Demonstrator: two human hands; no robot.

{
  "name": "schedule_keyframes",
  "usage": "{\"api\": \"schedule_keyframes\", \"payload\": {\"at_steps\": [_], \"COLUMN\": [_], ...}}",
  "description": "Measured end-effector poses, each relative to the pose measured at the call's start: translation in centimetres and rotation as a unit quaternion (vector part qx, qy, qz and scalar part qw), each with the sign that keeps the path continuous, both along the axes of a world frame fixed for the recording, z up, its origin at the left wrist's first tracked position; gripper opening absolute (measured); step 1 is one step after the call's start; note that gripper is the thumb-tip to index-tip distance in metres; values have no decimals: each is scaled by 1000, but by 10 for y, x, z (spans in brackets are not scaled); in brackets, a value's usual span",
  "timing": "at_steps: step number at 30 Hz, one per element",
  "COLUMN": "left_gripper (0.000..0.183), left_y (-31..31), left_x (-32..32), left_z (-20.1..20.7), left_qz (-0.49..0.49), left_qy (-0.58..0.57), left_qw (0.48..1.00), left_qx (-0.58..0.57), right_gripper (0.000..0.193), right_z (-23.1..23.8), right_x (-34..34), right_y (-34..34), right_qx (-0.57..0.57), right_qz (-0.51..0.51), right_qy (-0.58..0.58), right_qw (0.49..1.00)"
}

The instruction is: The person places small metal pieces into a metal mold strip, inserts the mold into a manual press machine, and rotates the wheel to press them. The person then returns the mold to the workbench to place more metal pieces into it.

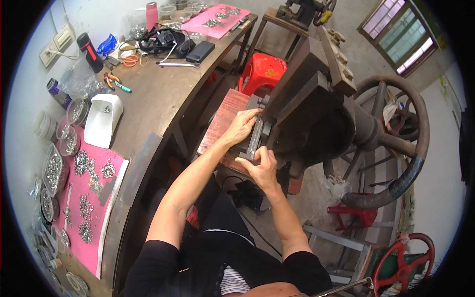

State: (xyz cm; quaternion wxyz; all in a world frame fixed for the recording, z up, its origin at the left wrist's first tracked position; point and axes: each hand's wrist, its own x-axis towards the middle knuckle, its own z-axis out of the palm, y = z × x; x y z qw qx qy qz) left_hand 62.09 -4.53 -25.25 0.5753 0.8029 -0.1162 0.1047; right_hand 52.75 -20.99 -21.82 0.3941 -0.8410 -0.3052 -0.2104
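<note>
A narrow dark metal bar (256, 137) with a light strip along it lies on the metal bed of a large hand-wheel press (307, 89). My left hand (240, 127) reaches over its left side, fingertips pressed at the bar's far end. At the near end, my right hand (262, 168) has its fingers curled against the bar, the thumb pointing left. A small metal block (266, 129) sits to the right of the bar. What my right fingertips grip underneath is partly hidden. Below the bed is a reddish wooden board (225, 119).
A workbench (148, 94) on the left carries pink sheets (94, 247) with piles of small metal pieces, plastic tubs (55, 171), a white scoop (103, 121), and pliers (116, 81). The press's big handwheel (420, 123) stands at right. A red stool (264, 72) is behind the board.
</note>
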Motion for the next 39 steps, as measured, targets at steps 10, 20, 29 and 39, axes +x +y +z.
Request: {"api": "schedule_keyframes", "payload": {"at_steps": [10,20,29,39], "left_gripper": [77,106,104,106], "left_y": [20,6,-2,-6], "left_x": [-77,-108,-73,-51], "left_z": [1,7,16,17], "left_qz": [-103,-25,-54,-49], "left_qy": [-28,-33,-40,-39], "left_qw": [994,993,987,983], "left_qx": [-29,107,148,171], "right_gripper": [52,15,39,22], "right_z": [139,114,292,347], "right_x": [-86,-57,-13,44], "right_y": [-191,-216,-250,-266], "right_qx": [246,307,168,114], "right_qz": [-246,-265,-178,-155], "right_qy": [-437,-45,101,176], "right_qw": [829,913,964,966]}}
